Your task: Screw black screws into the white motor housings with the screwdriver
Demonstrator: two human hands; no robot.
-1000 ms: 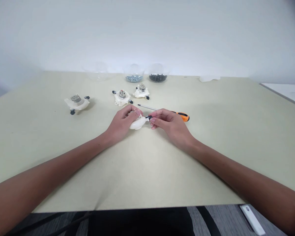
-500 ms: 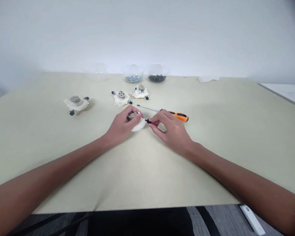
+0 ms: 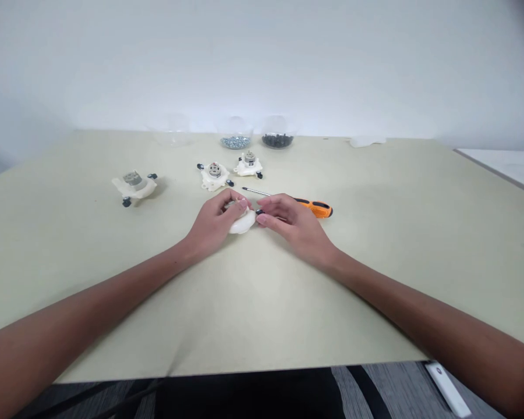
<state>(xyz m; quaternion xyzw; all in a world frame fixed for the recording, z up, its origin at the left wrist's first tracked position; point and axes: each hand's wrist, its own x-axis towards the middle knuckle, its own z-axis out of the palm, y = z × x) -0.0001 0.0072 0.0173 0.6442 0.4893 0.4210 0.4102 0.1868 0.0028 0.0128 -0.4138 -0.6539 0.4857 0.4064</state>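
R hand point(image 3: 296, 224) now closer in, pinching black pc point(image 3: 259, 212) on white housing point(image 3: 242, 225), L hand point(image 3: 213, 218) clasping it.

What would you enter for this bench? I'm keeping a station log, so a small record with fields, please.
left hand: holding a white plastic motor housing
right hand: at a black fitting on the housing's edge
screwdriver: orange and black handle, lying on the table behind the right hand
other housings: three more white motor housings
bowls: clear bowl of silver screws, clear bowl of black parts
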